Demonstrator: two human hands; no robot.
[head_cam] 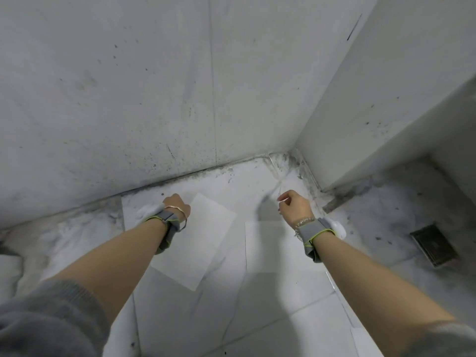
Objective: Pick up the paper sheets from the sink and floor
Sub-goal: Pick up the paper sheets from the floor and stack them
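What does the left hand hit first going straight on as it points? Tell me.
Most likely the left paper sheet: the left hand points down over that sheet's far left edge. Depth is unclear, so it could land on the floor tile just beside it instead.

Your forearms stretch forward and down; your left hand point(176, 206) droops, fingers hidden, while your right hand point(295, 208) has fingers loosely curled.

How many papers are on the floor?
2. One sheet lies tilted, partly under the left hand. A second sheet lies beside it, by the right hand. The arms may hide more.
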